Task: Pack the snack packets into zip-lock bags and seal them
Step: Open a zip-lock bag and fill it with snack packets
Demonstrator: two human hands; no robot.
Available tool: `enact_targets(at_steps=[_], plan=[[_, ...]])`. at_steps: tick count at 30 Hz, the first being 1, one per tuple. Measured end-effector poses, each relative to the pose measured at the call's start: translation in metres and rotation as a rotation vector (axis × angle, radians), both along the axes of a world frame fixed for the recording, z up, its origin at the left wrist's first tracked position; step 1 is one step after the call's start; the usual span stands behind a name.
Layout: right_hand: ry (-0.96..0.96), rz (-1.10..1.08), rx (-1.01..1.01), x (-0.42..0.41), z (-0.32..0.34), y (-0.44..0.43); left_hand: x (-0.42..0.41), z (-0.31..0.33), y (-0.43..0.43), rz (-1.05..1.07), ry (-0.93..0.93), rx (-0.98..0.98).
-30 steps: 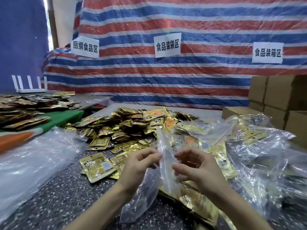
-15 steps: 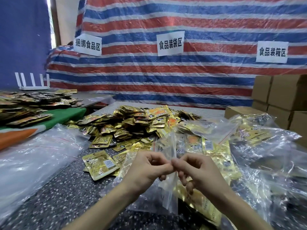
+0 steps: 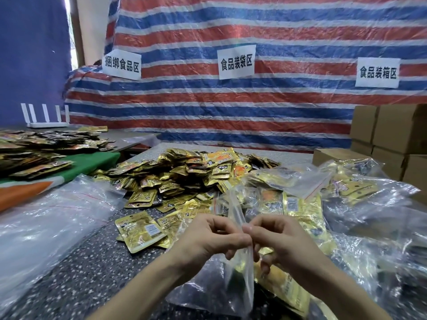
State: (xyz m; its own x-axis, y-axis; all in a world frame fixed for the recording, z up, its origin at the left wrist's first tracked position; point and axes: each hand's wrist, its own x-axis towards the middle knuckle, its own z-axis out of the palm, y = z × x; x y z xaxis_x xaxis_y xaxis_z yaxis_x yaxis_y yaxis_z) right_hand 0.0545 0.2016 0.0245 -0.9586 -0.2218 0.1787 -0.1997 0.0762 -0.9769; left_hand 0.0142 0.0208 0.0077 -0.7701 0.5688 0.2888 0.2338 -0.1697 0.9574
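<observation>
Zip-lock bag [image 3: 238,282] held upright between both hands, head view.
The left hand [image 3: 208,239] and right hand [image 3: 278,241] meet fingertip to fingertip, each pinching the clear bag near its top. Its long axis runs vertical, top edge above the fingers, body hanging toward the tabletop [image 3: 80,273]. It looks empty. The snack packets [image 3: 184,174] lie ahead and slightly left, nearer the left hand.

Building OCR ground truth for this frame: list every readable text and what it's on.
"捆绑食品区": left paper sign, on the striped tarp.
"食品装袋区": middle paper sign, same tarp.
"食品装箱区": right paper sign, same tarp.
snack packets: the print and white stickers are too small and blurred to read.
zip-lock bag: no text visible.
cardboard boxes: no text visible.
</observation>
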Motion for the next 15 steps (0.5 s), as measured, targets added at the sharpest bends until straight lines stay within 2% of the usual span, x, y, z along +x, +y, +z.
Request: enact_targets(at_steps=[3, 6, 11, 15], plan=[[-0.018, 0.009, -0.058, -0.001, 0.003, 0.006, -0.002, 0.002, -0.001, -0.004, -0.139, 0.081], [0.004, -0.081, -0.137, 0.000, 0.008, 0.009, -0.006, 0.008, -0.004, 0.064, -0.244, 0.212], [0.101, -0.271, -0.277, -0.001, 0.013, 0.021, -0.017, 0.024, -0.027, 0.356, -0.133, 0.460], [0.261, -0.214, -0.229, 0.001, 0.008, 0.013, -0.015, 0.024, -0.026, 0.385, -0.025, 0.434]])
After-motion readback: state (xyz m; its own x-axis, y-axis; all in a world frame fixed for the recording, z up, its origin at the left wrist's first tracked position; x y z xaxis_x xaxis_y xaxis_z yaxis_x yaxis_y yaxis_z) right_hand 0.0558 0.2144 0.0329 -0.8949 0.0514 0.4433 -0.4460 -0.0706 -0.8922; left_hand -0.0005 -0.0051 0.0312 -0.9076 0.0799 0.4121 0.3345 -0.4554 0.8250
